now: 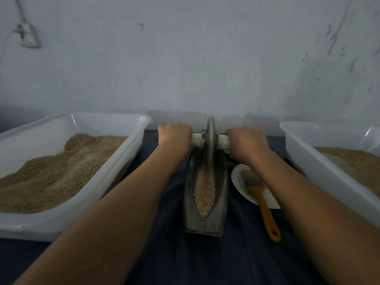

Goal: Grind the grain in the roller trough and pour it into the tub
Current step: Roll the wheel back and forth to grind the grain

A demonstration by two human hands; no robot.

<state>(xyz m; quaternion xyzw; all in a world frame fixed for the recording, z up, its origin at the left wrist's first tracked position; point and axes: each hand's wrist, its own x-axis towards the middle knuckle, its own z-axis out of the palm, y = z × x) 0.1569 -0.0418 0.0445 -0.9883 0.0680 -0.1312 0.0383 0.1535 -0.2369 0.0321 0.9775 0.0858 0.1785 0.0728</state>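
Note:
A dark metal boat-shaped trough (221,194) lies lengthwise in front of me, with pale crushed grain (203,194) along its groove. A metal roller wheel (210,138) stands upright at the trough's far end on a white axle handle (223,143). My left hand (174,136) grips the handle's left end and my right hand (245,144) grips its right end. A white tub (115,167) heaped with brown ground grain sits to the left. Another white tub (320,161) with grain sits to the right.
A white plate (239,182) right of the trough carries a brush with an orange handle (266,210). A dark blue cloth (205,260) covers the table. A pale wall rises close behind the trough, with a socket (27,36) at the upper left.

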